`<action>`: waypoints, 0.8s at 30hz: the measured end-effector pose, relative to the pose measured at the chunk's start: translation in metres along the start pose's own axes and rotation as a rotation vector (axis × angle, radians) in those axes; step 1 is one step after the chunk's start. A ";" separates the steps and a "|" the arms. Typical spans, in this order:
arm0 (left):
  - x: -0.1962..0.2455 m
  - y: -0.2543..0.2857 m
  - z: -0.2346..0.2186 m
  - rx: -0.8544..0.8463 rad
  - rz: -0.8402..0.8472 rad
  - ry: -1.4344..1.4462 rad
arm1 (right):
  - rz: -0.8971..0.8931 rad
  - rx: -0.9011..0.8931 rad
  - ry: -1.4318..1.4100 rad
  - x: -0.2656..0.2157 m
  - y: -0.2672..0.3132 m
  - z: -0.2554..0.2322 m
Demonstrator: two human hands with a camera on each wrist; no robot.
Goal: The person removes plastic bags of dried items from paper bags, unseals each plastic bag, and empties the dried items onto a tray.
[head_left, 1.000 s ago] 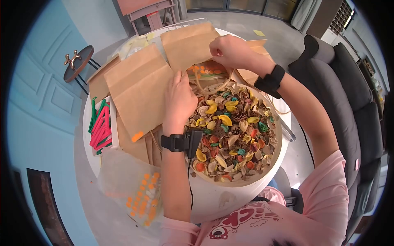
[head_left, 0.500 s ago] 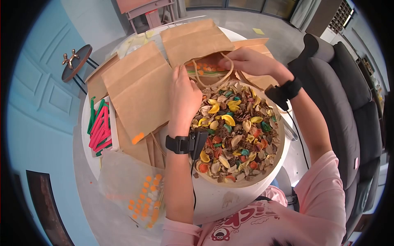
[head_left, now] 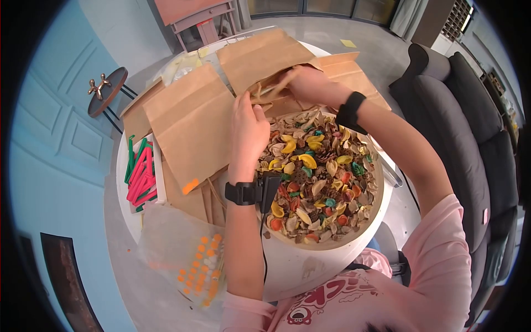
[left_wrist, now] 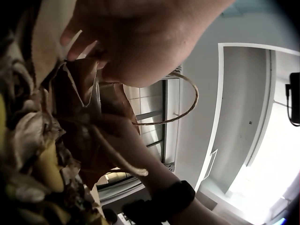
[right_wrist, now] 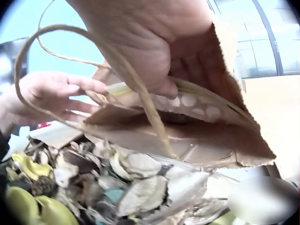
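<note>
The mouth of a brown paper bag (head_left: 276, 91) is held between both hands just beyond the far rim of a round bowl (head_left: 369, 218). The near edge of the bag's opening is pinched by the curled fingers of the left hand (head_left: 247, 130), as seen in the head view, where a black strap is worn on the wrist behind it. The far edge is gripped by the right hand (head_left: 307, 83), with its fingers tucked inside the opening and its thumb outside; in the right wrist view this grip (right_wrist: 154, 51) is seen from close by, with a twine handle (right_wrist: 136, 89) looped below the hand and a clear packet printed with pale dots (right_wrist: 197, 101) lying inside the bag. The bag is lying flat, with its long axis running away from the person and slightly to the right, its open mouth pointing back towards the person and the bowl. The bowl is filled with dried petals, shells and pine cones (head_left: 315, 177) in brown, yellow, orange and teal. Further flat paper bags (head_left: 191, 124) are spread across the white round table (head_left: 293, 271) to the left and behind. At the table's left edge a bundle of red and green sticks (head_left: 141, 171) is laid, and a clear bag with orange dots (head_left: 191, 260) is draped over the near left edge.
</note>
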State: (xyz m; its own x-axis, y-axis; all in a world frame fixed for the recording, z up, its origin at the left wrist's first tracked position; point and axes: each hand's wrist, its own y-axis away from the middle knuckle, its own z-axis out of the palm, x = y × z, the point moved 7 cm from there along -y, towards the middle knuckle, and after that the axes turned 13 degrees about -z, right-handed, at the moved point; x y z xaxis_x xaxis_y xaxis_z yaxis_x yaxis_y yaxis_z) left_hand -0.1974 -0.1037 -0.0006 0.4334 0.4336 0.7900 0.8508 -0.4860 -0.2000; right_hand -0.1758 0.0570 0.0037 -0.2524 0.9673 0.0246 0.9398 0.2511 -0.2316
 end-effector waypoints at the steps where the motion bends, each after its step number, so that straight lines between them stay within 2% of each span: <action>1: -0.005 -0.003 0.003 -0.037 -0.038 0.043 | 0.031 -0.010 -0.015 0.003 0.003 0.000; 2: -0.009 -0.005 0.005 -0.075 -0.076 0.086 | 0.031 -0.011 -0.015 -0.003 0.008 -0.009; 4: -0.013 -0.007 0.007 -0.078 -0.087 0.100 | -0.080 0.162 -0.125 -0.025 0.021 -0.046; 8: -0.020 -0.007 0.011 -0.037 -0.124 0.131 | -0.101 0.246 -0.251 -0.049 0.040 -0.100; 10: -0.018 -0.005 0.010 -0.077 -0.135 0.157 | 0.006 0.260 -0.339 -0.044 0.052 -0.114; 12: -0.017 -0.005 0.009 -0.114 -0.148 0.182 | -0.048 0.322 -0.346 -0.041 0.064 -0.127; 14: -0.016 -0.006 0.011 -0.138 -0.086 0.192 | 0.028 0.407 -0.475 -0.040 0.078 -0.148; 15: -0.019 -0.006 0.013 -0.137 -0.084 0.193 | -0.009 0.510 -0.511 -0.038 0.085 -0.155; 17: -0.016 -0.005 0.016 -0.151 0.011 0.175 | -0.003 0.532 -0.467 -0.041 0.102 -0.178; 20: -0.019 -0.001 0.020 -0.176 -0.014 0.061 | 0.110 0.582 -0.503 -0.051 0.129 -0.210; 22: -0.016 0.004 0.018 -0.192 -0.029 0.005 | 0.094 0.769 -0.404 -0.056 0.151 -0.229; 24: -0.005 0.010 0.009 -0.205 -0.045 -0.054 | 0.174 0.691 -0.557 -0.067 0.161 -0.239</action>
State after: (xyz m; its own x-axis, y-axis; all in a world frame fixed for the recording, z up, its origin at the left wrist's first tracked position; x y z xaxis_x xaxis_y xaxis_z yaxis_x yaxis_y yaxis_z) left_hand -0.1884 -0.1035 -0.0120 0.4165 0.4955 0.7623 0.7937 -0.6070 -0.0391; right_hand 0.0474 0.0408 0.1972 -0.3634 0.7876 -0.4976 0.6726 -0.1479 -0.7251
